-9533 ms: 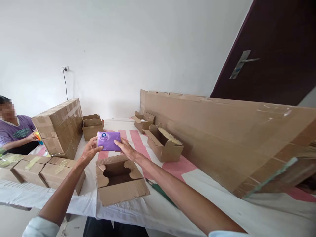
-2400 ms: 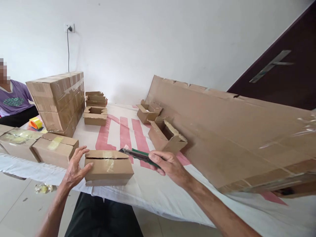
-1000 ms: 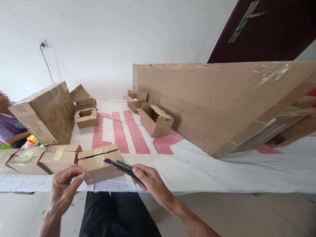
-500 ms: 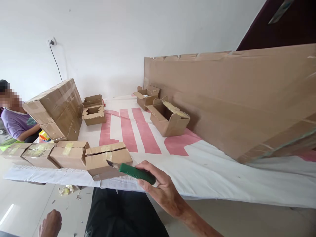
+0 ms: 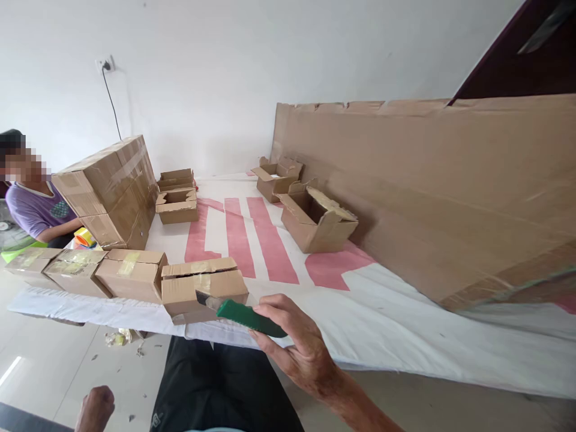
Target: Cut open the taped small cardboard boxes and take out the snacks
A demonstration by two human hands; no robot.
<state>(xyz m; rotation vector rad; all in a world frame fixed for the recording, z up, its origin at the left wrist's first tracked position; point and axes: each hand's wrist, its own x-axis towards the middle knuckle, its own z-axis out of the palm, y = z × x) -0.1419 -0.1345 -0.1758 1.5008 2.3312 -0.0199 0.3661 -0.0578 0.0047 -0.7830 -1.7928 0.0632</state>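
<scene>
My right hand (image 5: 303,342) grips a green utility knife (image 5: 252,318) between thumb and fingers, its blade out and pointing left. In the view, the blade overlaps the front of a closed cardboard box (image 5: 211,294) that has tape across its top seam; whether it touches cannot be told. That box stands at the near edge of the cloth-covered table (image 5: 382,336). Low at the left, over the floor, my left hand (image 5: 96,409) is curled closed, with nothing showing in it, away from the boxes.
More taped boxes (image 5: 130,273) line the near edge leftward. Behind them rises a large carton stack (image 5: 105,192). Open boxes (image 5: 321,225) stand farther back, beside a long cardboard panel (image 5: 427,186) on the right. A person in a purple shirt (image 5: 38,207) sits at the far left.
The view has shifted slightly, so the table things appear a little farther right. My right hand still holds the knife near the box, and my left hand stays low and curled.
</scene>
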